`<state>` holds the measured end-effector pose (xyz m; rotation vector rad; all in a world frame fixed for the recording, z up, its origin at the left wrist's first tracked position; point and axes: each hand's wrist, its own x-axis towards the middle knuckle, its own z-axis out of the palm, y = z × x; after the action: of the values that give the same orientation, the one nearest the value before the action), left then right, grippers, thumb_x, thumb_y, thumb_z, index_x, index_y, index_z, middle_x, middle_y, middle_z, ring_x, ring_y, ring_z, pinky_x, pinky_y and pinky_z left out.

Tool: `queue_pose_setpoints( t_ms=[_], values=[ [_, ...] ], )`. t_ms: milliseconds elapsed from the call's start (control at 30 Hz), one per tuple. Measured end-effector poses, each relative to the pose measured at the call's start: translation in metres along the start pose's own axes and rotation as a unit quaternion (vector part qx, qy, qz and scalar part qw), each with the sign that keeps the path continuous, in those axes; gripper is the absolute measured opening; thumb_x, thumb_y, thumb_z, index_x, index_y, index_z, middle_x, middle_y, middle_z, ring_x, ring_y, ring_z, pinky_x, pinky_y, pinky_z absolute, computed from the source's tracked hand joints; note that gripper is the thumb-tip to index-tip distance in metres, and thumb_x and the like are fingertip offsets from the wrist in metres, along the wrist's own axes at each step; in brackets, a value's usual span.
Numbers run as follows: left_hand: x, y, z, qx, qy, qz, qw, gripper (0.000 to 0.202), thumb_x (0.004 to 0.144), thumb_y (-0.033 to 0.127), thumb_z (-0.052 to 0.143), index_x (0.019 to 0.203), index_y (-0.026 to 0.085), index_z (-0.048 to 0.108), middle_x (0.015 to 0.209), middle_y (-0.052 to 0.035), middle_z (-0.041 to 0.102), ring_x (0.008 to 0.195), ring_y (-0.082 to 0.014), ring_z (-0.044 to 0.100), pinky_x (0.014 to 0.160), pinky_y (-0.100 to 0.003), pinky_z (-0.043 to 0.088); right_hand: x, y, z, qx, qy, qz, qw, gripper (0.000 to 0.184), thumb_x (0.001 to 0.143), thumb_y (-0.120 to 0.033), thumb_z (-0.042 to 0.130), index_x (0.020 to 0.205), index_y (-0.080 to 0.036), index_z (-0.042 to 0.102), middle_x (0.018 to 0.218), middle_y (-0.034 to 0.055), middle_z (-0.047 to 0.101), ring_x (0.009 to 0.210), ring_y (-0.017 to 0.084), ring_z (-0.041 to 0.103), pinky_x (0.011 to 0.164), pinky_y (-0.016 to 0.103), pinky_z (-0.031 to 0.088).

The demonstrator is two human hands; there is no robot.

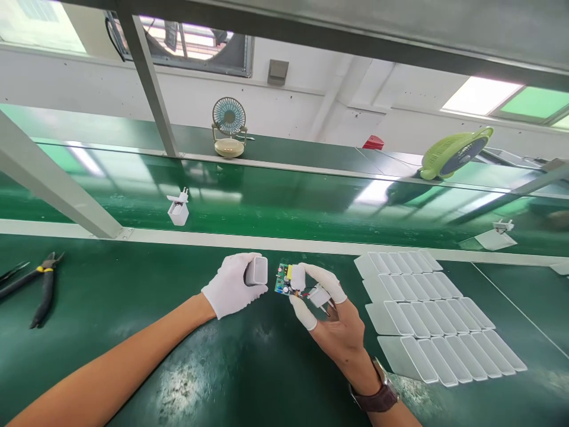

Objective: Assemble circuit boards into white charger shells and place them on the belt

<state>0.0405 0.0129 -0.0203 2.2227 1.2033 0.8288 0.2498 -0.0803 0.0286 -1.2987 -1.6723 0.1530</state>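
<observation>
Pliers (42,287) are lying far left on the green counter (133,332). L hand (231,290), in a white glove, is gripping a white shell (256,270) above the counter. R hand (331,308) is pinching 2 things just beside it: a green board (281,279) & a white plug part (319,295).

A white shell (256,270), a rounded box, sits gripped in the left hand (229,290). Just beside it, a small green board (281,280) joined to a white plug cap (319,295) is pinched in the right hand (331,317)
</observation>
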Motion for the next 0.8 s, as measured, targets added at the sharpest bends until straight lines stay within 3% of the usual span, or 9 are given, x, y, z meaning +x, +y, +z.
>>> queue_pose_setpoints(
  t_ms=[100,233,400,800],
  values=[
    [0.000,0.004,-0.004,-0.007,0.026,0.005,1.000,0.088,0.063,0.031,0.085,0.141,0.024,0.044,0.135,-0.0134,0.058,0.127,-0.0385,0.054,0.101,-0.057,0.048,-0.003,0.004,0.003,0.021,0.014,0.022,0.999,0.048,0.089,-0.024,0.067,0.136,-0.025,0.056,0.122,0.0115,0.067,0.101,0.024,0.070,0.085,0.038,0.064],
    [-0.002,0.009,-0.012,-0.015,0.060,0.118,0.991,0.106,0.060,0.043,0.086,0.150,0.023,0.032,0.148,-0.0177,0.046,0.140,-0.0433,0.040,0.114,-0.064,0.034,-0.005,0.004,0.007,0.044,0.001,0.028,0.999,0.048,0.090,-0.023,0.067,0.137,-0.026,0.056,0.122,0.0117,0.067,0.098,0.023,0.071,0.081,0.036,0.064],
    [-0.003,0.007,-0.015,-0.013,0.060,0.249,0.967,0.074,0.082,0.044,0.070,0.146,0.025,0.038,0.130,-0.0130,0.063,0.134,-0.0380,0.049,0.109,-0.060,0.038,-0.006,0.000,0.009,0.059,-0.037,-0.007,0.998,0.048,0.090,-0.018,0.066,0.136,-0.026,0.054,0.126,0.0131,0.065,0.108,0.026,0.068,0.081,0.038,0.065],
    [0.001,0.012,-0.017,-0.045,0.098,0.301,0.948,0.052,0.085,0.037,0.066,0.130,0.022,0.047,0.112,-0.0088,0.070,0.121,-0.0311,0.061,0.101,-0.051,0.047,-0.004,-0.001,0.012,0.056,-0.042,-0.085,0.994,0.048,0.091,-0.012,0.064,0.137,-0.023,0.052,0.125,0.0132,0.066,0.116,0.027,0.066,0.094,0.046,0.062]
  ],
)
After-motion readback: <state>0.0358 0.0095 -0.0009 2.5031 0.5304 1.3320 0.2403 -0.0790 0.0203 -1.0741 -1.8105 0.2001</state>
